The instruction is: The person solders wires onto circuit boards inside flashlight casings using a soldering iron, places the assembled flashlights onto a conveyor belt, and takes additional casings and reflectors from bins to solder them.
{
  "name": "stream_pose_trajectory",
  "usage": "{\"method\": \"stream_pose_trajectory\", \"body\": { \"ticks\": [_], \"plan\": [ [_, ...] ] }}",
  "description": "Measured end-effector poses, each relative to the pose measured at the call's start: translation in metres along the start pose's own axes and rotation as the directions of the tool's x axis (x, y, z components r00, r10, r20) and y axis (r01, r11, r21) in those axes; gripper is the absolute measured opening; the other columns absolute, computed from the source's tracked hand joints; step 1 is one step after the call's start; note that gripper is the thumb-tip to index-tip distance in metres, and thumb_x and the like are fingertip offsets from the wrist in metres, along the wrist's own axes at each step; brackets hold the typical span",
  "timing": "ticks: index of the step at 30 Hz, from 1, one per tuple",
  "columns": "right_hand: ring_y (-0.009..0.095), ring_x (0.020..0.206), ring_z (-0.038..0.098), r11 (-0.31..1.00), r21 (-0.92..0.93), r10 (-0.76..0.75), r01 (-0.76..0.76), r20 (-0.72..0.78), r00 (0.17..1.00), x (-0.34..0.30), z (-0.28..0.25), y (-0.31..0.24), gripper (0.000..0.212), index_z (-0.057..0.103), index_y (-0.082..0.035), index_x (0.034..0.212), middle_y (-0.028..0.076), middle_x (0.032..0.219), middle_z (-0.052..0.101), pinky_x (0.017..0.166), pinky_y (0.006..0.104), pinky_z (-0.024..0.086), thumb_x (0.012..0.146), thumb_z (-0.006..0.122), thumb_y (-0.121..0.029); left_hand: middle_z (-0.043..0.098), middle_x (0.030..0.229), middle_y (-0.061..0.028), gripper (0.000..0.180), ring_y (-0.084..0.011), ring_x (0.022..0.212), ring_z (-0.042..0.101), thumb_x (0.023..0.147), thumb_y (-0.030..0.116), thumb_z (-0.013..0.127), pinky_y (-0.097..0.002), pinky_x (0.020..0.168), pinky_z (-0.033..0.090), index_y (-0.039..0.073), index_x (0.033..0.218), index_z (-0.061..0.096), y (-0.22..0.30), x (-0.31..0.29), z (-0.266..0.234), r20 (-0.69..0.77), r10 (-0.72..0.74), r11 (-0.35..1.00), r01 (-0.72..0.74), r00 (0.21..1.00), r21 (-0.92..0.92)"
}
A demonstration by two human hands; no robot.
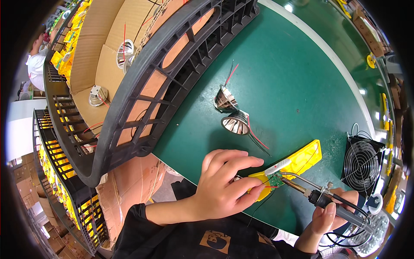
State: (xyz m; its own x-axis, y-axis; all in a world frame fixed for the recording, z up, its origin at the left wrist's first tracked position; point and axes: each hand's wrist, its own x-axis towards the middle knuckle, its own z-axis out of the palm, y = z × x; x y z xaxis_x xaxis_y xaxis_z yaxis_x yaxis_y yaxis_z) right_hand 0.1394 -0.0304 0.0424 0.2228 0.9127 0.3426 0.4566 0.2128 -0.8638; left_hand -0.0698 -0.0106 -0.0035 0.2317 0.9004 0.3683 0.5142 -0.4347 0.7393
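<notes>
My right hand [332, 213] is closed around the handle of a soldering iron [321, 198] with a thin metal feed tube alongside. Its tip meets a small green circuit board [276, 179] on a yellow plastic-wrapped pack [304, 159]. A white piece [278, 167] lies against the board. From the left, my left hand [226, 183] curls its fingers beside the board; a shiny bit shows between them, mostly hidden. A red wire [271, 187] runs from those fingertips to the board. Beyond the hand, two silver reflector cups [226, 99] with red and black wires rest on the green table [284, 86].
A black plastic crate [148, 93] lined with cardboard stands at the left, holding more reflector cups [98, 95]. Another crate [71, 185] with yellow packs is behind it. A black fan [362, 166] with a wire guard stands at the right. Cartons [368, 32] lie beyond.
</notes>
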Motion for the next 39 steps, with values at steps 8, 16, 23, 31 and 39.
{"method": "stream_pose_trajectory", "body": {
  "ticks": [8, 16, 23, 31, 39],
  "plan": [
    [0.009, 0.048, 0.037, 0.998, -0.005, 0.058, -0.058, -0.026, 0.998, 0.0004, 0.0007, -0.0037, 0.036, 0.034, -0.002, 0.071, 0.004, 0.059, 0.036, 0.044, 0.0190, 0.028, 0.068, 0.059, -0.028, 0.055, 0.091, -0.0028, 0.017, -0.0233, 0.085, 0.049, 0.053, 0.010, 0.069, -0.0339, 0.072, 0.036, 0.012, 0.066, 0.059, -0.0003, -0.0002, 0.0006, -0.007, -0.001, 1.000, 0.001, 1.000, 0.003],
    [0.010, 0.047, 0.041, 0.997, -0.024, 0.070, -0.073, -0.086, 0.994, 0.0018, 0.0029, -0.0048, 0.039, 0.035, -0.004, 0.071, 0.005, 0.055, 0.041, 0.046, 0.0198, 0.032, 0.066, 0.063, -0.030, 0.055, 0.091, -0.0031, 0.017, -0.0230, 0.083, 0.050, 0.053, 0.009, 0.069, -0.0341, 0.070, 0.036, 0.012, 0.066, 0.059, -0.0010, 0.0000, 0.0011, -0.019, 0.013, 1.000, -0.013, 1.000, 0.000],
    [0.010, 0.047, 0.042, 0.996, -0.017, 0.085, -0.086, -0.071, 0.994, 0.0016, 0.0029, -0.0046, 0.038, 0.036, -0.004, 0.072, 0.005, 0.054, 0.043, 0.046, 0.0197, 0.033, 0.066, 0.063, -0.030, 0.055, 0.091, -0.0031, 0.017, -0.0228, 0.082, 0.050, 0.053, 0.009, 0.069, -0.0340, 0.070, 0.037, 0.012, 0.066, 0.059, -0.0016, 0.0000, 0.0015, -0.024, 0.020, 1.000, -0.020, 1.000, -0.005],
    [0.010, 0.046, 0.040, 0.994, -0.008, 0.106, -0.107, -0.106, 0.989, -0.0002, 0.0034, -0.0048, 0.039, 0.035, -0.004, 0.072, 0.006, 0.055, 0.042, 0.047, 0.0197, 0.033, 0.066, 0.063, -0.032, 0.054, 0.089, -0.0044, 0.015, -0.0236, 0.081, 0.050, 0.054, 0.009, 0.067, -0.0339, 0.069, 0.038, 0.011, 0.065, 0.057, -0.0027, -0.0008, -0.0009, -0.036, 0.007, 0.999, -0.009, 0.999, -0.054],
    [0.010, 0.046, 0.038, 1.000, -0.009, -0.012, 0.011, -0.189, 0.982, -0.0014, -0.0021, 0.0039, 0.038, 0.034, -0.003, 0.068, 0.005, 0.061, 0.037, 0.042, 0.0191, 0.030, 0.068, 0.059, -0.032, 0.053, 0.090, -0.0054, 0.014, -0.0245, 0.081, 0.049, 0.054, 0.007, 0.066, -0.0336, 0.068, 0.039, 0.010, 0.064, 0.057, -0.0046, -0.0017, -0.0009, -0.048, 0.004, 0.996, -0.009, 0.999, -0.086]
  ]
}}
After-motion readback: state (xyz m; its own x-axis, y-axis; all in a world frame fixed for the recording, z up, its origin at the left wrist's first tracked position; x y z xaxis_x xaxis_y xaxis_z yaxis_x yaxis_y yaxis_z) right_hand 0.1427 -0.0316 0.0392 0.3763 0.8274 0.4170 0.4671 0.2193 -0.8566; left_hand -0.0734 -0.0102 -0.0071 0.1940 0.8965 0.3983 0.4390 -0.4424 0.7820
